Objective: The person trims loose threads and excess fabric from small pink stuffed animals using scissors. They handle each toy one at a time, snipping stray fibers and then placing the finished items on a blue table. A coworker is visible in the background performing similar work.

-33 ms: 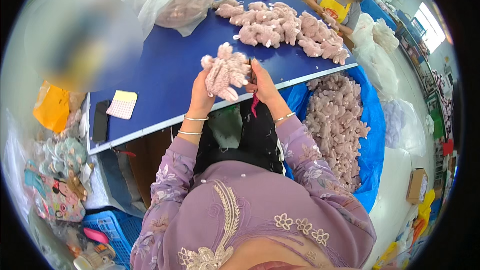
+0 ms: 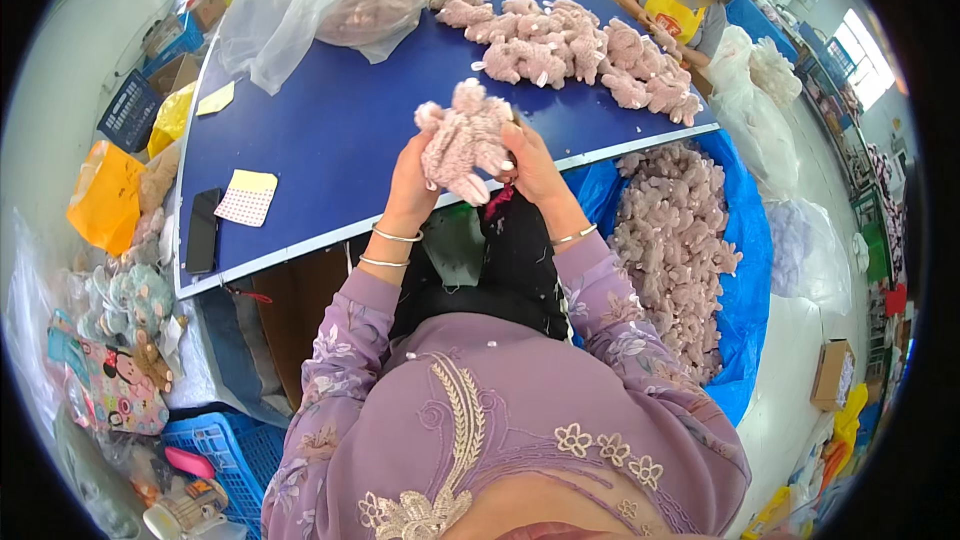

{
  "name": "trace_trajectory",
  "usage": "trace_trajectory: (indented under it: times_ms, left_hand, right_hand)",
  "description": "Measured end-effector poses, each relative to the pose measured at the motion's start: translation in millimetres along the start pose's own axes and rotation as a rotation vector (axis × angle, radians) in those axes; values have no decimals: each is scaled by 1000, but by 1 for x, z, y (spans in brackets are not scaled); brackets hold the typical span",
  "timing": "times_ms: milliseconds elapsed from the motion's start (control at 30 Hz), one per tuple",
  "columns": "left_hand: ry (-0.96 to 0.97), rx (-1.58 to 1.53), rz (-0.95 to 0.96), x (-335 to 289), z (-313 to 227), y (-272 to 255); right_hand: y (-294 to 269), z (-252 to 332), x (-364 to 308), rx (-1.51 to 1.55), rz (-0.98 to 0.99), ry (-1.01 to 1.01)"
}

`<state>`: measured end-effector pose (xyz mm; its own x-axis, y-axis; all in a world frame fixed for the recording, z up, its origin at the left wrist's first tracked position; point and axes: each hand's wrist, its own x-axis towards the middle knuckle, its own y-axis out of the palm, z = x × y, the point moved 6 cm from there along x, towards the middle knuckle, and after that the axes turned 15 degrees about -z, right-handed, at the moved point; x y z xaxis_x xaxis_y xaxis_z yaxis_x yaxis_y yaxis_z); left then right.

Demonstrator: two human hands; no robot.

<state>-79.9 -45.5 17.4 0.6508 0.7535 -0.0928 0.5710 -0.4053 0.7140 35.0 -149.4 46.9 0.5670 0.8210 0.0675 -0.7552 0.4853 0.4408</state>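
Observation:
A small pink plush toy (image 2: 462, 145) with fuzzy fur and pale-lined ears is held up just above the table's near edge. My left hand (image 2: 410, 185) is closed round its left side. On the other side my right hand (image 2: 533, 168) grips the toy with the thumb on top; its fingertips are partly hidden. A magenta cord (image 2: 499, 202) hangs under that hand, and whatever it is tied to is mostly covered by my fingers. Beyond my hands, many similar pink plush toys (image 2: 545, 45) lie heaped on the blue table (image 2: 330, 130).
To the right of my legs, a blue-lined bag (image 2: 745, 270) is full of pink plush pieces (image 2: 670, 260). A phone (image 2: 203, 230) and a sticker sheet (image 2: 247, 197) lie at the table's left. A clear plastic bag (image 2: 290, 20) stands behind. Across the table sits a co-worker (image 2: 675, 10).
My right hand has come in against the toy; the dark slim tool that showed beside its thumb is now hidden. The large blurred shape at the left has left the view.

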Motion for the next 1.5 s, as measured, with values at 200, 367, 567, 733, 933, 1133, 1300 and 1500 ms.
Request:
trace_trajectory:
  times_ms: [200,367,567,733,933,1133,1300,1500]
  left_hand:
    - [102,178,17,-40,-30,35]
    - [209,266,-144,-34,-35,30]
    - [234,-6,-182,-21,-74,-2]
    - [245,121,-176,-23,-76,5]
    - [215,157,-149,-22,-60,12]
    - [116,106,-116,-17,-33,19]
    - [598,647,-239,-32,-28,38]
    - [421,425,-173,-29,-4,42]
  right_hand:
    - [9,38,-25,-340,-287,-254]
    - [14,31,-35,-275,-341,-196]
    - [-18,48,-30,-186,-449,-194]
    - [10,51,-31,-301,-208,-155]
    - [39,54,-34,-459,-24,-275]
    - [30,72,-46,-679,-37,-430]
    - [-8,65,-48,-619,-363,-310]
    - [-34,55,-58,-164,-414,-131]
